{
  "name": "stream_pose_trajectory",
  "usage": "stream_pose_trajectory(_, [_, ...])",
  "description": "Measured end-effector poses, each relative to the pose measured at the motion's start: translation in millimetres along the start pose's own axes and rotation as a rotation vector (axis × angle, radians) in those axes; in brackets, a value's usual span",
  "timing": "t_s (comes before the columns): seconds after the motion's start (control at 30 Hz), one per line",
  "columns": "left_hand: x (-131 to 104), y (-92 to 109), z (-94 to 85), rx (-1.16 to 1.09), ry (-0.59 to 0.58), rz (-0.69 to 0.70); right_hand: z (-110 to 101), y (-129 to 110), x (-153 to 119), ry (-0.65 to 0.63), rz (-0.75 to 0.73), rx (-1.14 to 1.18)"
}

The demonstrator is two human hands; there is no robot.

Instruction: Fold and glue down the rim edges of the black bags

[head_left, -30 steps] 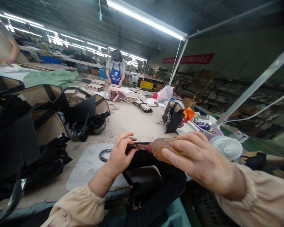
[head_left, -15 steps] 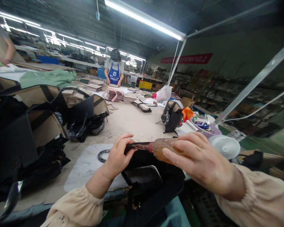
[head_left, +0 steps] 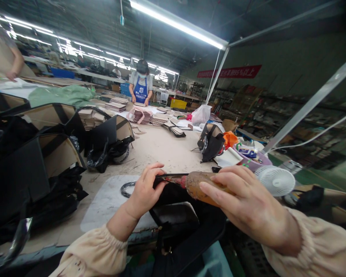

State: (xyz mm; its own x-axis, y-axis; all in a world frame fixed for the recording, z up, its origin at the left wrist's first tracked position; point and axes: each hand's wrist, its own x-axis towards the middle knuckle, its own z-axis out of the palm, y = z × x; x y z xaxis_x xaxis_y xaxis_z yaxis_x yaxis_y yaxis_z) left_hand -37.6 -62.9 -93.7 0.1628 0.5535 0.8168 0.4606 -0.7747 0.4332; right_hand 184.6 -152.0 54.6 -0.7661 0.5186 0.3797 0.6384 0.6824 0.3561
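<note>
My right hand (head_left: pixel 242 202) grips the glue-crusted brown handle of a screwdriver-like tool (head_left: pixel 197 184), held level and pointing left. Its dark shaft (head_left: pixel 171 177) reaches my left hand (head_left: pixel 145 190), whose fingers pinch the top edge of a black bag (head_left: pixel 175 223) lying in front of me. The tool's tip is hidden behind those fingers. A black ring-shaped strap (head_left: pixel 127 188) lies on the grey mat (head_left: pixel 106 202) just left of my left hand.
Open black bags with cardboard liners (head_left: pixel 46 150) crowd the left side. A small white fan (head_left: pixel 276 181) and a purple basin (head_left: pixel 250 157) sit at right. A folded black bag (head_left: pixel 212 144) stands mid-table. Card stacks (head_left: pixel 141 115) lie farther back, where a person in a blue apron (head_left: pixel 140 88) stands.
My right hand and the tool handle have dropped slightly. My left hand keeps its pinch on the bag edge.
</note>
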Motion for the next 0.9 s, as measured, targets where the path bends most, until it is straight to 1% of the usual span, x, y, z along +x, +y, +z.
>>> stream_pose_trajectory(0.2, [2,2,-1.1,0.005,0.0,0.01,4,-2,-1,-0.003,0.023,0.011])
stream_pose_trajectory(0.33, [0,0,-0.5,0.003,-0.011,0.004,3,2,-8,-0.046,0.056,-0.005])
stream_pose_trajectory(0.43, [-1,-1,0.1,0.002,-0.018,0.01,-1,6,-18,-0.082,0.078,-0.022])
stream_pose_trajectory(0.57, [-1,0,0.3,0.008,-0.015,0.019,-9,11,-28,-0.078,0.107,-0.052])
stream_pose_trajectory(0.77, [1,0,-0.1,0.023,-0.002,0.041,-18,13,-35,-0.107,0.122,-0.1])
stream_pose_trajectory(0.9, [0,0,0.5,0.021,-0.002,0.04,-23,16,-39,-0.151,0.13,-0.114])
